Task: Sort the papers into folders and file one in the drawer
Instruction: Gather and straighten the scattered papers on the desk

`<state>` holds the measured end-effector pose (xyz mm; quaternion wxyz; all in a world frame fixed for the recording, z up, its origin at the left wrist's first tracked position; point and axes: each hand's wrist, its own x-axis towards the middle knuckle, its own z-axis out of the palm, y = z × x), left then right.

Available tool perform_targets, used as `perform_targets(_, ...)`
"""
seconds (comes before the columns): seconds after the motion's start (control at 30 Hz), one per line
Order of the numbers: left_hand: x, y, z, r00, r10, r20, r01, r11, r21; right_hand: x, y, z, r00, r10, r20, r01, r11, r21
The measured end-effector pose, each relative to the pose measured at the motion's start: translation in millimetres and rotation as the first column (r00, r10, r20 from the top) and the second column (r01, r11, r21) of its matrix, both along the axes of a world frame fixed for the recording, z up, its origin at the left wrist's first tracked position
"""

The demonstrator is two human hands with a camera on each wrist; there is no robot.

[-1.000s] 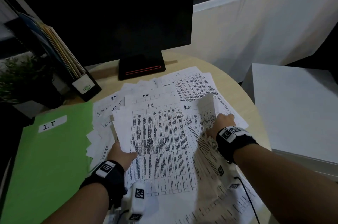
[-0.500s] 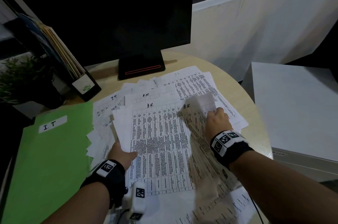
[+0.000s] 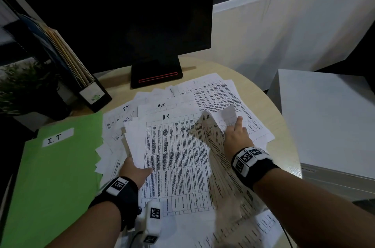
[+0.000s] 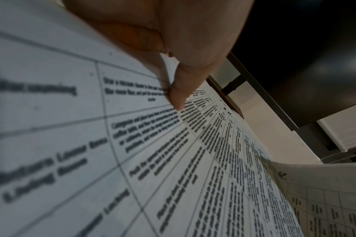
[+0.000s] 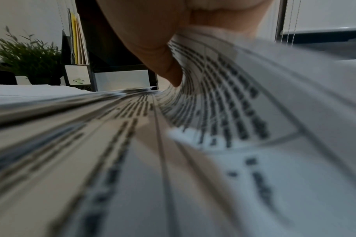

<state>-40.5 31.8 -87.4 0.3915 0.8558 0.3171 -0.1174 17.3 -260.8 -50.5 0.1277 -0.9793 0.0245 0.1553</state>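
Observation:
Several printed sheets marked "H.R." and "I.T" lie fanned over the round table. My left hand (image 3: 135,168) pinches the left edge of the top H.R. sheet (image 3: 178,158), thumb (image 4: 178,94) on its printed face. My right hand (image 3: 236,135) pinches a second H.R. sheet (image 3: 218,118) near its top, curling it up off the pile; its thumb (image 5: 168,70) presses the lifted paper. A green folder (image 3: 50,183) labelled "I.T" lies shut at the left.
A dark monitor (image 3: 125,16) stands behind the papers. A black file holder (image 3: 89,93) with folders and a small plant (image 3: 24,85) sit at the back left. A white cabinet (image 3: 328,122) stands to the right of the table (image 3: 284,146).
My right hand has moved forward and a little left along the second H.R. sheet, lifting and curling its top corner. My left hand has kept its hold on the top sheet.

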Motion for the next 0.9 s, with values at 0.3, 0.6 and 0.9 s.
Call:
perform_targets(0.3, -3.7, -9.6, 15.0, 1.0, 0.011, 0.005, -0.011, 1.0, -0.022, 0.4, -2.2, -0.6, 0.999, 0.006, -0.044, -0.006, 1.0, -0.005)
perform_targets(0.6, -4.4, -11.0, 18.8, 1.0, 0.015, -0.013, -0.015, 1.0, -0.026, -1.0, -3.6, 4.0, 0.996, 0.048, -0.075, -0.05, 0.998, -0.031)
perform_targets(0.9, -2.8, -8.3, 14.4, 1.0, 0.016, -0.016, -0.017, 0.999, -0.027, 0.0, -7.8, 7.0, 0.999, -0.039, 0.028, 0.039, 0.999, 0.027)
